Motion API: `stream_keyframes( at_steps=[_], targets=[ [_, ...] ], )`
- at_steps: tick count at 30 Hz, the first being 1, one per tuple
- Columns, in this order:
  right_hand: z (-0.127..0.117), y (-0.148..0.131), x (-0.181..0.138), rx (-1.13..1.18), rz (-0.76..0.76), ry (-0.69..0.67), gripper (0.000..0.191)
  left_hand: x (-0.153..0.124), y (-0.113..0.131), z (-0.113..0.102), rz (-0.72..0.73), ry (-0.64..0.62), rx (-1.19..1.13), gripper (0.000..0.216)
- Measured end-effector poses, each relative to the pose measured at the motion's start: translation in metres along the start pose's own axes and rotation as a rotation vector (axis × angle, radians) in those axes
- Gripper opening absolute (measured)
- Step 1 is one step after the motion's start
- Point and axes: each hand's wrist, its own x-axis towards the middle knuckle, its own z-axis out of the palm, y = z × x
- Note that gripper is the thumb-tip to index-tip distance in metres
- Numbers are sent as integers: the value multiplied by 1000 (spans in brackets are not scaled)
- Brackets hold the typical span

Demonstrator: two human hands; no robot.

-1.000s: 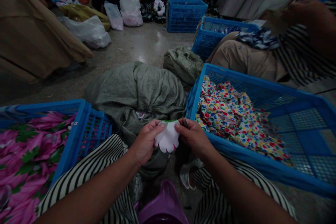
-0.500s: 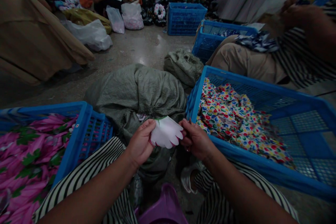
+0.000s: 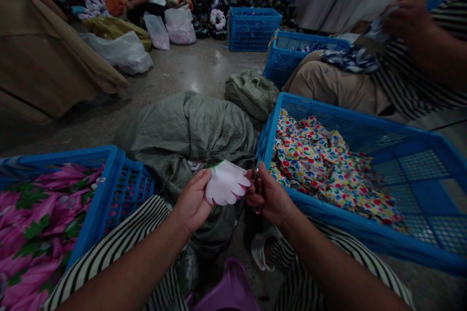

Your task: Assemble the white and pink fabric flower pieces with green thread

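My left hand (image 3: 192, 200) pinches a small white fabric piece (image 3: 225, 185) with scalloped edges and a green trim at its top. The piece fans out to the right, towards my right hand (image 3: 270, 197). That hand is closed around a small dark tool, likely scissors (image 3: 257, 187), right beside the piece's edge. Both hands hover above my lap in striped trousers, in front of a grey woven sack (image 3: 189, 131).
A blue crate (image 3: 105, 189) of pink-flowered fabric stands at my left, a blue crate (image 3: 365, 233) of multicoloured dotted fabric at my right. A purple stool (image 3: 226, 294) is below. A person in striped clothes sits at right; another sits far back left among bags and crates.
The white piece has been turned from hanging down to fanning sideways to the right. My right hand let go of its edge and dropped slightly beside it.
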Motion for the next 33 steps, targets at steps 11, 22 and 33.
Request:
stream_keyframes(
  at_steps=[11,22,33],
  targets=[
    [9,6,-3,-155,-9,-29,32,2,-1,3,0,39,133,13],
    [15,17,0,-268,-137,89,31,-16,-22,5,498,-168,1022,17],
    [12,19,4,-314,-162,105,35,-9,-21,3,221,-195,864,25]
  ],
)
